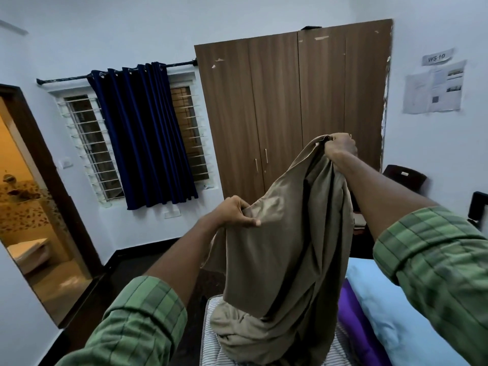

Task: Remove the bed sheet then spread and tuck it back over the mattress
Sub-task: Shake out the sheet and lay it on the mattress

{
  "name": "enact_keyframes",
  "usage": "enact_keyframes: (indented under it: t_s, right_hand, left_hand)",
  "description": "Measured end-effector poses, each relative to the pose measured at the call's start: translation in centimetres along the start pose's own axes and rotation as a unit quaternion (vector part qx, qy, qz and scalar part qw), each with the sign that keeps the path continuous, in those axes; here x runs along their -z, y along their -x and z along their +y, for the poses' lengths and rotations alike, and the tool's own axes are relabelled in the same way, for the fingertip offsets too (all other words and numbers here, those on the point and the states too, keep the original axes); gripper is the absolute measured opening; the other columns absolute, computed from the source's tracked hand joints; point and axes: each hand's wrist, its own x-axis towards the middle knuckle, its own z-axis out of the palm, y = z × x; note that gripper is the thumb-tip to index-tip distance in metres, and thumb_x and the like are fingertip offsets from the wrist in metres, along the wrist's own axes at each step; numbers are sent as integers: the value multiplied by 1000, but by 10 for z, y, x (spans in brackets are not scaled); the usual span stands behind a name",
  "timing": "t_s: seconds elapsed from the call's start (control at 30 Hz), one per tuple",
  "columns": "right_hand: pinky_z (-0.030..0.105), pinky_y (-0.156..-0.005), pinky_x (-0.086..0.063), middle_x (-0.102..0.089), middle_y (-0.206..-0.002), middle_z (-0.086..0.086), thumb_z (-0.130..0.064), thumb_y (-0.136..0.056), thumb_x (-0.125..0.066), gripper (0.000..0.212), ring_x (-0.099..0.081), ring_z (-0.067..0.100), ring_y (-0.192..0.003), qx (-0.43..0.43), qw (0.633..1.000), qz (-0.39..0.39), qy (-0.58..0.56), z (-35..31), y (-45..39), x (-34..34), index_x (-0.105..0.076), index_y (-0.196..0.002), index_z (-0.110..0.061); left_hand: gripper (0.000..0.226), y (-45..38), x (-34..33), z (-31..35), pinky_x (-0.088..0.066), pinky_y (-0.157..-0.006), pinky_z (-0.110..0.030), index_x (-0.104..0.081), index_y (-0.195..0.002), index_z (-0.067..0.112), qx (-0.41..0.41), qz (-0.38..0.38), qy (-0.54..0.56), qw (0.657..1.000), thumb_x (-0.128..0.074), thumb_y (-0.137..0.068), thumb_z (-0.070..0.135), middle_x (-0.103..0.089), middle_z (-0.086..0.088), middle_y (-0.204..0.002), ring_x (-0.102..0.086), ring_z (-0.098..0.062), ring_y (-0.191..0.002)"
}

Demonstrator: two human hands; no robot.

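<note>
Both hands — left (232,211), right (340,146) — grip the tan sheet (280,260) above the mattress (211,339).

We list: sheet (280,249), matt tan cloth, creased; mattress (211,336), striped ticking; wardrobe (277,107), wood-grain laminate, chipped; curtain (142,133), navy cloth; window grille (87,143), white metal; papers (434,87), crinkled.

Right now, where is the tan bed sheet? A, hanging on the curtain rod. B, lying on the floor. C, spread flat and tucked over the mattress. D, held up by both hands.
D: the right hand and left hand grip the bed sheet, lifted above the striped mattress.
</note>
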Motion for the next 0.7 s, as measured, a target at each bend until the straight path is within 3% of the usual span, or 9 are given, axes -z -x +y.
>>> enact_keyframes:
  t_s: [0.13, 0.23, 0.33, 0.43, 0.57, 0.63, 0.7]
  right_hand:
    - [36, -89, -54, -73, -114, 9, -16, -93, -50, 32, -68, 34, -107, -8, 1000, 6, 6, -2, 0, -3, -77, -109, -21]
    - [37, -90, -54, -73, -112, 9, -14, -90, -49, 33, -68, 35, -107, -8, 1000, 8, 10, -3, -3, -2, -77, -106, -20]
    - [36, -83, -54, -73, -105, 8, -11, -90, -47, 32, -68, 34, -100, -1, 1000, 12, 13, -5, -2, -4, -76, -100, -20]
    - [31, -73, -48, -72, -99, 5, -7, -89, -46, 34, -68, 31, -94, -8, 999, 31, -16, -8, 0, -3, -76, -97, -21]
    - [28, -76, -50, -75, -106, 0, -8, -86, -47, 40, -71, 24, -99, -69, 985, 120, -102, -5, -15, 11, -78, -108, -20]
    - [27, -75, -50, -72, -99, -2, -7, -87, -48, 34, -72, 24, -99, -80, 984, 133, -88, -5, -17, 18, -77, -102, -15]
    - [31, -83, -52, -73, -109, 4, -13, -93, -54, 27, -70, 28, -108, -61, 991, 114, -16, -4, -15, 18, -76, -107, -14]
  left_hand:
    - [32, 4, 4, -4, -61, -81, -29, -81, -84, 24, 33, -81, -23, 996, -99, -60, 35, -79, 6, -86, -75, -11, -85]
    - [39, 5, -1, -9, -61, -78, -28, -77, -85, 23, 76, -75, -123, 987, -101, -55, 32, -75, 9, -88, -71, -14, -87]
    - [59, 8, -11, -20, -58, -87, -36, -69, -111, 15, 106, -87, -204, 969, -98, -61, 30, -67, 0, -108, -64, -22, -100]
    - [56, 16, -12, -32, -55, -86, -33, -70, -119, 10, 116, -115, -251, 954, -92, -72, 31, -69, -6, -115, -64, -24, -102]
    - [42, 27, 2, -48, -47, -79, -29, -75, -114, 15, 147, -120, -263, 946, -81, -84, 44, -70, -2, -104, -62, -19, -93]
    - [28, 34, 15, -51, -48, -79, -32, -75, -104, 19, 173, -106, -277, 939, -75, -88, 42, -68, 1, -98, -63, -19, -89]
    - [12, 35, 31, -48, -50, -75, -34, -68, -87, 21, 194, -51, -300, 933, -68, -91, 33, -69, -4, -96, -62, -20, -84]
